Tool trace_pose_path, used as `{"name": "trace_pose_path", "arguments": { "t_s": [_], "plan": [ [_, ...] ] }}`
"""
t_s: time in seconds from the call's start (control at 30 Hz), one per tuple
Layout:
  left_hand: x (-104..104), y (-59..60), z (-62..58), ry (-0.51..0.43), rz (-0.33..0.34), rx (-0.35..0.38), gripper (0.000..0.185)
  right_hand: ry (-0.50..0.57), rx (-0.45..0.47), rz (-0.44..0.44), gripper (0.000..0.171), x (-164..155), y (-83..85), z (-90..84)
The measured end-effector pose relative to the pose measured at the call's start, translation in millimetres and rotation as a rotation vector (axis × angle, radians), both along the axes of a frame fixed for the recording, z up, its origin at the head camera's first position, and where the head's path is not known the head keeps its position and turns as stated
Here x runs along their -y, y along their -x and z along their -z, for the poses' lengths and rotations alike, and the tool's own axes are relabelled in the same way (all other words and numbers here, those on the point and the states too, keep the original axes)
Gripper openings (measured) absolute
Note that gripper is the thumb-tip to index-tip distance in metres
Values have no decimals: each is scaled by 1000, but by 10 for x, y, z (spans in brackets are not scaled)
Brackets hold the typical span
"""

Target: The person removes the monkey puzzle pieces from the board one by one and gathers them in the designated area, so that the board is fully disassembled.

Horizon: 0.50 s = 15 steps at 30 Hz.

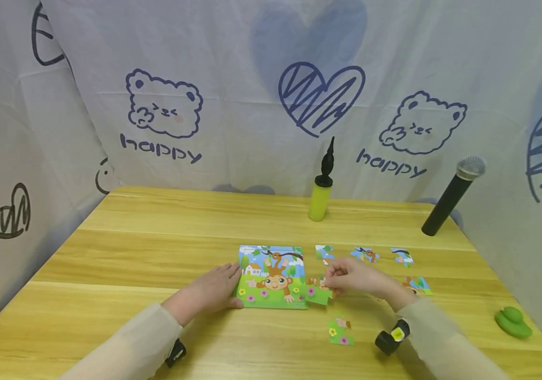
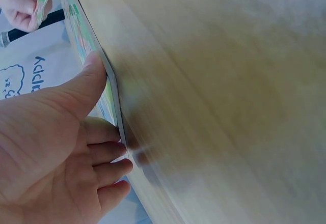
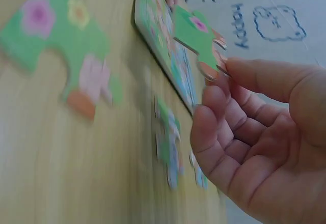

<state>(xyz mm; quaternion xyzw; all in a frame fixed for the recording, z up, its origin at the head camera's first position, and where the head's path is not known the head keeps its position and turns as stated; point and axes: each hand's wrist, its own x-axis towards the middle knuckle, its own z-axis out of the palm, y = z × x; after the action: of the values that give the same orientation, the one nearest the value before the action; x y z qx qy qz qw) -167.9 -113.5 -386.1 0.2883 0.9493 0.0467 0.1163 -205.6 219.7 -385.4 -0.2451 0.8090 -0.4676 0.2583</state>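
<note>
A flat puzzle board with a hanging monkey printed on it lies mid-table. My left hand rests against its left edge; the left wrist view shows the thumb over the board's rim and the other fingers extended along its side. Between thumb and fingertips, my right hand pinches a green puzzle piece with a pink flower, held up off the table by the board's lower right corner. Another green piece with flowers lies nearer to me. Whether the board's picture is made of set pieces, I cannot tell.
Several loose pieces lie right of the board, among them a tail piece, a branch piece and one partly behind the right wrist. Farther off stand a yellow-black pump and a microphone. A green object sits at right.
</note>
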Motion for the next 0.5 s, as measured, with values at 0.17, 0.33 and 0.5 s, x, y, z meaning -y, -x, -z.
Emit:
{"name": "trace_pose_path", "arguments": {
  "t_s": [0.17,0.33,0.5],
  "plan": [
    [-6,-2,1,20,-4,0,76,14,30,-19,17,-300,-72,-19],
    [-8,10,19,8,-9,4,75,-3,54,-10,18,-579,-159,-22],
    [-13,3,-7,7,-6,-1,75,6,65,-41,17,-821,-226,9]
  ]
}}
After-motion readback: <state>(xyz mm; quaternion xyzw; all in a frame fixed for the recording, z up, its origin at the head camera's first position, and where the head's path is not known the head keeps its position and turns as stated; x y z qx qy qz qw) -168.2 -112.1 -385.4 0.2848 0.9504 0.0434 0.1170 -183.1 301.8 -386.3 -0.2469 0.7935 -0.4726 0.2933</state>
